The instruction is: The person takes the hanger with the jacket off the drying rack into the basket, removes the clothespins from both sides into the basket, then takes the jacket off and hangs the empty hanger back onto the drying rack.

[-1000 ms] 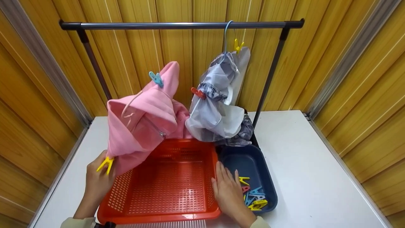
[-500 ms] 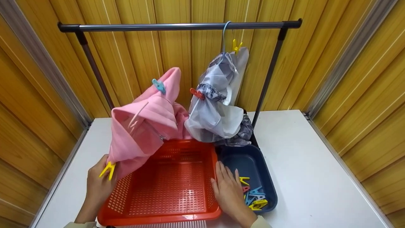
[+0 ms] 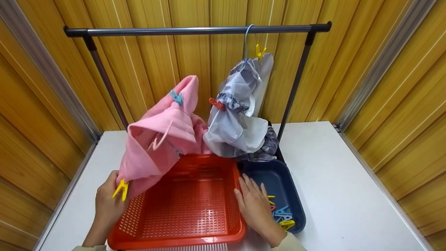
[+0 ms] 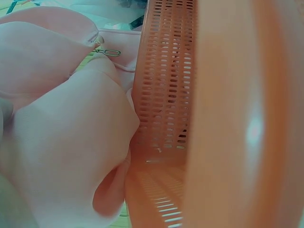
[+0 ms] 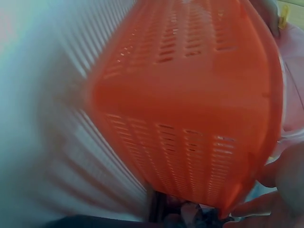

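In the head view my left hand (image 3: 108, 200) grips the lower left edge of a pink zip-up hooded garment (image 3: 141, 160), beside a yellow clothespin (image 3: 121, 190) clipped there. A drawstring hangs in its opening, and a blue clothespin (image 3: 176, 98) is fixed higher up. My left fingertips are hidden by the cloth. Pink cloth (image 4: 71, 133) fills much of the left wrist view, next to the basket wall. My right hand (image 3: 257, 205) rests with fingers straight against the right rim of the red perforated basket (image 3: 174, 241); the right wrist view shows these fingers (image 5: 251, 206) at its edge.
A dark rack bar (image 3: 174, 31) spans the back. From it a hanger (image 3: 246, 43) carries a grey-white garment (image 3: 231, 122) with red (image 3: 217, 104) and yellow (image 3: 260, 53) clothespins. Right of the basket, a navy tray (image 3: 299, 209) holds several clothespins. Wood-patterned walls enclose the white table (image 3: 334, 195).
My left hand has lowered slightly, and the pink garment has sunk and shifted a little right at its opening. My right hand and the basket's near right corner have moved slightly right.
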Available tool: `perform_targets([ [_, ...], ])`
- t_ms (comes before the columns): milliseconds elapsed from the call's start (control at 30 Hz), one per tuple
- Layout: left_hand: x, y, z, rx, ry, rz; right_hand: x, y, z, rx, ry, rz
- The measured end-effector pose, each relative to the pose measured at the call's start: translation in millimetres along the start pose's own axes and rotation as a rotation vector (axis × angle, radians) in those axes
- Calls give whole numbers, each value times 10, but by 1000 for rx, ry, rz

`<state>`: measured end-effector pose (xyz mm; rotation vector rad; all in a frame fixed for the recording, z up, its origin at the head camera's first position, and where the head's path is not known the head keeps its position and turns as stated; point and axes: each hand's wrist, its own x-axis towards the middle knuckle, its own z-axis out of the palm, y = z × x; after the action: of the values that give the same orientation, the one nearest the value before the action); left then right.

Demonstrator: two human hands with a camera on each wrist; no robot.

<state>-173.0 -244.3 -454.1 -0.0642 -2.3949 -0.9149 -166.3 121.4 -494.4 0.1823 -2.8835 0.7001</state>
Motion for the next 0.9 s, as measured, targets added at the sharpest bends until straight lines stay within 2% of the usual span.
perform_targets([
  [333,-2,16,-29,11,-38,-58,94,-36,-169,54,105,-30],
  [600,-5,0,-50,6,-46,-72,233,-104,-290,53,210,-123],
  [733,-8,0,-60,-3,-48,-74,308,-143,-372,99,204,-141],
  [900,-16,0,-62,-18,-52,-62,420,-182,-506,191,188,-125],
])
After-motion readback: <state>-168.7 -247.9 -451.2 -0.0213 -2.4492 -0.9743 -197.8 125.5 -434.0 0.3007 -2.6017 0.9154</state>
